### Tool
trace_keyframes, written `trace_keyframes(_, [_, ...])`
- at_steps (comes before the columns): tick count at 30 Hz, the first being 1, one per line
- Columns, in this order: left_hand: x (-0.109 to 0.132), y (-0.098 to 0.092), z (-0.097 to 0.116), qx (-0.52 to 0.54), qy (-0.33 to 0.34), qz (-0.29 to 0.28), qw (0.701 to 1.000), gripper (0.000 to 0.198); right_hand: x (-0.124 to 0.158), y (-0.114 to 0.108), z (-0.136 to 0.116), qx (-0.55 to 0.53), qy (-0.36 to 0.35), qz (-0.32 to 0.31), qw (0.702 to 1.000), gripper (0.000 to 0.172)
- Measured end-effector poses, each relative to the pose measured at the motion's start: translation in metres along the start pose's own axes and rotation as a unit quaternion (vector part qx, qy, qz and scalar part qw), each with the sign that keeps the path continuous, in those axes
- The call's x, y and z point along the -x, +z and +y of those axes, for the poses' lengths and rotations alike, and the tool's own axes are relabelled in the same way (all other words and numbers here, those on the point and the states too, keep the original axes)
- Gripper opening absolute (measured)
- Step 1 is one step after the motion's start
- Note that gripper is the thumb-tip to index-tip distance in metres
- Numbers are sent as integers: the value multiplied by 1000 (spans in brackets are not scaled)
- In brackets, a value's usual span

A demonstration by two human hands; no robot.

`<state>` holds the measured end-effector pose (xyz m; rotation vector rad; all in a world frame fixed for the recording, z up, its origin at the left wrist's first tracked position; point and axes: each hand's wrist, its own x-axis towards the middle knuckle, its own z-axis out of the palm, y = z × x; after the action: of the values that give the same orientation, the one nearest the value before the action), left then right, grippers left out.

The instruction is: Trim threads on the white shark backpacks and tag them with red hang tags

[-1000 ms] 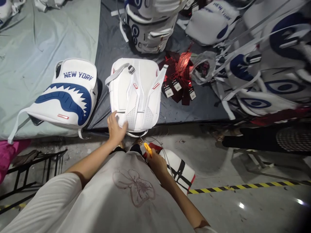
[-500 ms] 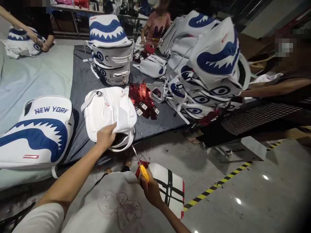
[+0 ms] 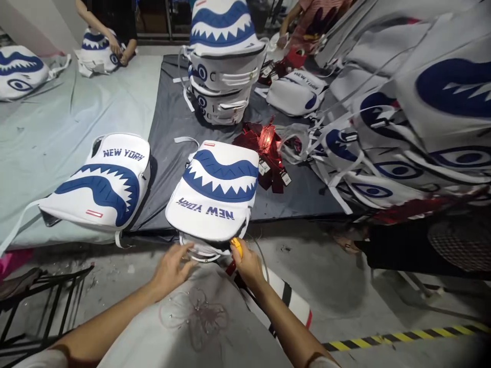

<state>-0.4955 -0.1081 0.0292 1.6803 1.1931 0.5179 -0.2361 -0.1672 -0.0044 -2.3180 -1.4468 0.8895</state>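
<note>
A white backpack with a blue shark mouth and "NEW YORK" lettering lies face up at the near edge of the dark table cover. My left hand touches its near bottom edge, fingers curled on the white strap or rim there. My right hand is closed round a small tool with a yellow handle right beside the same edge. A thin pale cord curves past my right hand.
A second shark backpack lies to the left on the pale green cover. Stacked backpacks stand at the back, a large heap at the right. Red tags lie mid-table. Other people work at the far side.
The backpack has been turned over: before it lay back-panel up, now the shark face shows. Both my hands have come together at its near edge.
</note>
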Motion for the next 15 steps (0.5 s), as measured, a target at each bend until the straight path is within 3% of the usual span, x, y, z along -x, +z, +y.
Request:
trace_keyframes(3, [-47,-17,5,-233,114,47,965,58,2,4,5,-28,31,-25,999,46])
trace_keyframes(6, [-108,-31,19,-231,124,39,964,42,17,0,18,-57,52,-29,997,53])
trace_keyframes(8, [-138,-40,36,-208,110,72,969,35,34,-6,30,-92,74,-8,993,58])
trace_keyframes(12, [-168,-51,74,-209,132,154,957,23,58,-22,38,-106,117,79,984,64])
trace_keyframes(15, [-174,-39,89,-229,193,127,946,19,46,-36,32,-31,104,67,992,62])
